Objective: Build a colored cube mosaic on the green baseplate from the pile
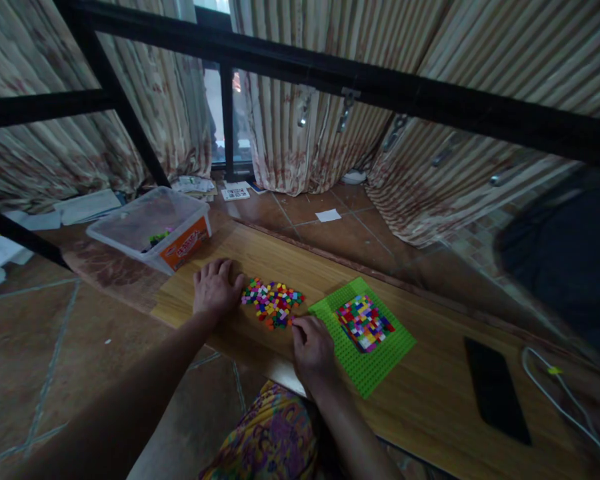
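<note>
A loose pile of small coloured toy bricks (274, 301) lies on the wooden board (280, 260). My left hand (215, 288) rests on the board just left of the pile, fingers spread, holding nothing. At the pile's lower right edge my right hand (313, 347) is closed, thumb and forefinger pinched together beside the bricks; whatever is between the fingertips is too small to make out. Right of it a green baseplate (370, 380) carries a tightly packed block of bricks in many colours (365, 323).
A clear plastic tub (130, 233) with an orange label stands at the board's left end, a few pieces inside. Toward the right end lie a dark phone-like slab (497, 390) and a white cable (540, 380). A black metal bar (330, 63) crosses above; striped curtains (300, 147) hang behind.
</note>
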Demonstrator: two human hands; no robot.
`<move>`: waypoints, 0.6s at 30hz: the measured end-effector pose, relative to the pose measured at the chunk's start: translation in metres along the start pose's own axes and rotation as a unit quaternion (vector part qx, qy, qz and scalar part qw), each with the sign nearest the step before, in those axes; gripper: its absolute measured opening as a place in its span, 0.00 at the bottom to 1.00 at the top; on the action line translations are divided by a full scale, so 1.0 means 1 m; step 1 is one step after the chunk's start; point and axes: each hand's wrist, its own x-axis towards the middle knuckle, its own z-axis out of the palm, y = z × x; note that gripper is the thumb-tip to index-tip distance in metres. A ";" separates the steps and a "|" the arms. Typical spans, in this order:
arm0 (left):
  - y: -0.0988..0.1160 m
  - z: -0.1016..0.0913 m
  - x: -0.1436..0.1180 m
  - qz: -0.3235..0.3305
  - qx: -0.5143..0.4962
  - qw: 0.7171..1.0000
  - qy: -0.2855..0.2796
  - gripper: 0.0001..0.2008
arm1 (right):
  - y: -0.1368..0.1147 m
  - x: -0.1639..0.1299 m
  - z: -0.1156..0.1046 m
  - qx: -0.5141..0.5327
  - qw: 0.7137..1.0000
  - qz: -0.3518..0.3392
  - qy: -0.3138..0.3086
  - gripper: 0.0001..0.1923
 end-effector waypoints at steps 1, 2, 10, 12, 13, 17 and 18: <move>0.000 0.000 0.000 -0.001 0.001 1.000 0.003 0.27 | -0.003 -0.001 -0.003 0.007 1.000 -0.001 0.004 0.09; 0.000 0.000 0.001 -0.002 0.002 1.000 0.004 0.27 | -0.006 -0.003 -0.008 0.016 1.000 -0.002 0.010 0.09; 0.002 -0.003 0.002 -0.002 0.010 1.000 -0.006 0.28 | 0.030 -0.012 -0.102 -0.005 0.989 0.051 0.142 0.07; 0.002 -0.003 0.002 -0.003 0.013 1.000 -0.005 0.28 | 0.051 -0.007 -0.122 -0.038 0.980 0.090 0.170 0.10; 0.002 -0.002 0.003 -0.002 0.014 1.000 -0.004 0.28 | 0.060 -0.005 -0.129 -0.052 0.978 0.102 0.177 0.10; 0.002 -0.002 0.003 0.001 0.016 1.000 -0.009 0.28 | 0.081 0.005 -0.136 -0.086 0.979 0.094 0.159 0.12; 0.002 -0.002 0.003 0.000 0.017 1.000 -0.010 0.28 | 0.082 0.007 -0.134 -0.097 0.980 0.083 0.151 0.12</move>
